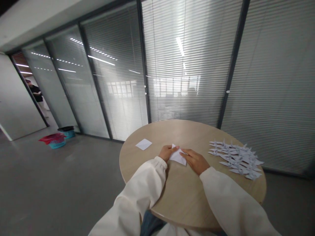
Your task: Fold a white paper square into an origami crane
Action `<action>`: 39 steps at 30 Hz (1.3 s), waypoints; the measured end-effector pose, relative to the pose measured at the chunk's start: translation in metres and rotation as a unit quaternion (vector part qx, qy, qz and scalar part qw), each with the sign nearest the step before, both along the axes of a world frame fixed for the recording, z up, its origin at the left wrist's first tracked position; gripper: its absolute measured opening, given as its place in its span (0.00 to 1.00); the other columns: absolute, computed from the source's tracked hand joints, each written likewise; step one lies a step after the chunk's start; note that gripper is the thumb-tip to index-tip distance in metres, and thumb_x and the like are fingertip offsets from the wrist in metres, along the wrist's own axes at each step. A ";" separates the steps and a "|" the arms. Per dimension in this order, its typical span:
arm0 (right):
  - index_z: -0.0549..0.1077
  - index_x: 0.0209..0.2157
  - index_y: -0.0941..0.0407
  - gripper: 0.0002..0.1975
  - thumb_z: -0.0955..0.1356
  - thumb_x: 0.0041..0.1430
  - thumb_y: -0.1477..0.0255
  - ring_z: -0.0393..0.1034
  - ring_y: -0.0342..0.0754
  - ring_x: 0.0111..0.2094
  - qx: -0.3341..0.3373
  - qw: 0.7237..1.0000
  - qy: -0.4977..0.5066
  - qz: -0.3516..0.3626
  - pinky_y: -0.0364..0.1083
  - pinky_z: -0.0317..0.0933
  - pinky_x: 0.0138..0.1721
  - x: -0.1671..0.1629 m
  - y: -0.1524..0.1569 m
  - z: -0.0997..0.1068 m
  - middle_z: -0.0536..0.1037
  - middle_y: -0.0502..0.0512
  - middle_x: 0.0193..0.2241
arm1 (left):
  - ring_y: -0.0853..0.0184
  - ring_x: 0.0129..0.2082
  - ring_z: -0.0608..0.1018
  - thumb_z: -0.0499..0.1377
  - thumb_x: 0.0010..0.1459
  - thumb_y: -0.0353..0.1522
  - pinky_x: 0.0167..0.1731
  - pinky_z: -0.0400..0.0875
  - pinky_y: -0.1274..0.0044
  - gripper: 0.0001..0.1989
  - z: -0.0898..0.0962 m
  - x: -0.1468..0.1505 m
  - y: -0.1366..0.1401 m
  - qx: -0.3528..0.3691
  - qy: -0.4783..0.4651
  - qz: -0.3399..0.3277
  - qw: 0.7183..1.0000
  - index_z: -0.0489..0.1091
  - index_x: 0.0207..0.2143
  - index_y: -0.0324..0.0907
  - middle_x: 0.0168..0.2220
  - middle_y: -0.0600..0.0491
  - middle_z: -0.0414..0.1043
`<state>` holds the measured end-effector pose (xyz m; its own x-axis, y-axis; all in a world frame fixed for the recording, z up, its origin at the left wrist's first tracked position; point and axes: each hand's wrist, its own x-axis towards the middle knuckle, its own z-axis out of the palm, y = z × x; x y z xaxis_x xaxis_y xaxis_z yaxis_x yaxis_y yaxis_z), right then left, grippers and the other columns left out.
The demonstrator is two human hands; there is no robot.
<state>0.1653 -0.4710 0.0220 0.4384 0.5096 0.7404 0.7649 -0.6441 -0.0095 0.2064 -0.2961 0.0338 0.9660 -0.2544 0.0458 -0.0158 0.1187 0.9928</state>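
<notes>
A small piece of white paper (178, 158), partly folded by its look, is between my two hands above the round table. My left hand (166, 152) grips its left side, with the thumb lying over the upper edge. On the opposite side, my right hand (196, 161) holds the upper right edge, fingers pressed together against the paper. Part of the paper is hidden under the fingers. Left of my hands lies a flat white paper square (143, 144). Many folded white paper cranes (237, 158) sit grouped at the table's right side.
The round wooden table (182, 206) has its near edge at my lap. Behind it stands a glass partition with blinds (184, 105). Two blue bins, one with a red liner (55, 141) and one with a black liner (67, 131), stand on the floor. A person (36, 91) is beyond the doorway.
</notes>
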 end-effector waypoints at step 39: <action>0.73 0.26 0.60 0.16 0.69 0.41 0.61 0.70 0.48 0.26 0.369 0.802 0.465 0.070 0.43 0.61 0.29 0.006 0.007 0.003 0.77 0.54 0.24 | 0.76 0.15 0.64 0.63 0.35 0.46 0.15 0.54 0.83 0.24 0.015 -0.019 -0.013 0.046 -0.075 0.042 0.995 0.71 0.24 0.31 0.18 0.51 0.66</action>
<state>0.1715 -0.4645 0.0247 0.9524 0.1762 0.2488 0.2701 -0.1093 -0.9566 0.1875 -0.3087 0.0492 0.9684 -0.1819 0.1704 -0.1698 0.0189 0.9853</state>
